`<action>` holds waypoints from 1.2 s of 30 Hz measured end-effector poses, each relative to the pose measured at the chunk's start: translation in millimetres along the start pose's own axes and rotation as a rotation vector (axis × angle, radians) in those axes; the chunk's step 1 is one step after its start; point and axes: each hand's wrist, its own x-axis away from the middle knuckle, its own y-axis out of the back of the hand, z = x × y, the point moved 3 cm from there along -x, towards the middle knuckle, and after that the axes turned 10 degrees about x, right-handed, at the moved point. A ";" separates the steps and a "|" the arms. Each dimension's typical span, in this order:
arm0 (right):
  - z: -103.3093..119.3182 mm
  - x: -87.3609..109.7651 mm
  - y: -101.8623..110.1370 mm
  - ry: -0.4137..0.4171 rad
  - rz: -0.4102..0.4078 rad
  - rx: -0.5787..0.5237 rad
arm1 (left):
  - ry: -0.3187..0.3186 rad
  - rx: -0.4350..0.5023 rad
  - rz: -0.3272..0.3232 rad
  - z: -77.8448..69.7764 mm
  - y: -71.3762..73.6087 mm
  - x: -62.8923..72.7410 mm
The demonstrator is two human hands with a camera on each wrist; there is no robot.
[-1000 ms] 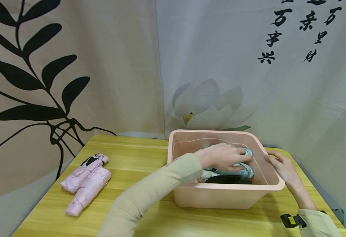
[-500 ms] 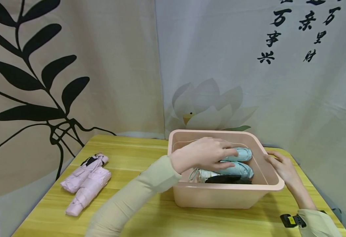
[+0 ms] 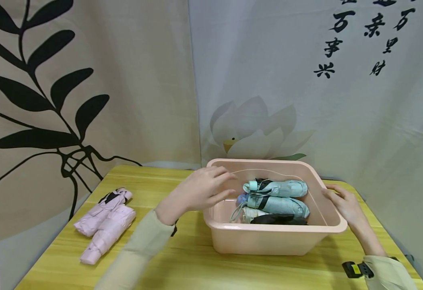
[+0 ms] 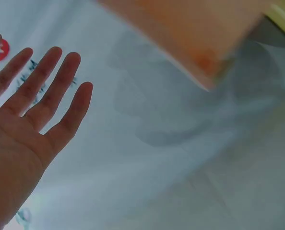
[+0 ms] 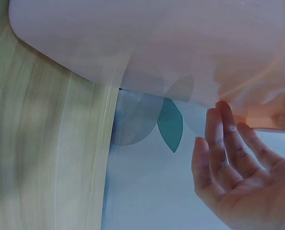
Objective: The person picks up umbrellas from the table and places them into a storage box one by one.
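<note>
A pink plastic bin (image 3: 269, 239) stands on the table with folded umbrellas inside. Two are light blue, a rear one (image 3: 287, 188) and a front one (image 3: 285, 205), lying side by side. Before them lie a black item (image 3: 274, 219) and a whitish bundle (image 3: 252, 214), partly hidden by the front wall. My left hand (image 3: 200, 189) hovers at the bin's left rim, fingers spread and holding nothing; the left wrist view shows its bare palm (image 4: 17, 139). My right hand (image 3: 347, 203) rests against the right side of the bin, its fingers (image 5: 217, 143) fairly straight along the outer wall.
Two light pink folded umbrellas, one behind (image 3: 99, 213) and one in front (image 3: 108, 233), lie on the left part of the yellow wooden table (image 3: 182, 266). A printed cloth (image 3: 153, 80) hangs behind the table.
My left hand has come away from the light blue umbrellas and moved left, out over the bin's left rim. The umbrellas stay in the bin. The right hand has kept its place.
</note>
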 end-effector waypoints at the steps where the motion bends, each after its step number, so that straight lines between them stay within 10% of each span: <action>1: -0.1 0.0 -0.1 -0.001 0.000 0.002 | 0.027 0.004 -0.017 4.4 0.3 8.1; 7: 0.1 -0.2 0.2 0.001 0.007 -0.011 | 0.224 0.028 -0.031 35.8 -1.2 59.5; 20: -0.4 0.0 -0.3 0.014 0.012 -0.016 | 0.681 -0.062 0.173 75.1 -8.9 164.5; 36: -0.1 1.0 0.7 0.010 0.013 -0.013 | 1.050 -0.048 0.267 93.0 -6.9 239.0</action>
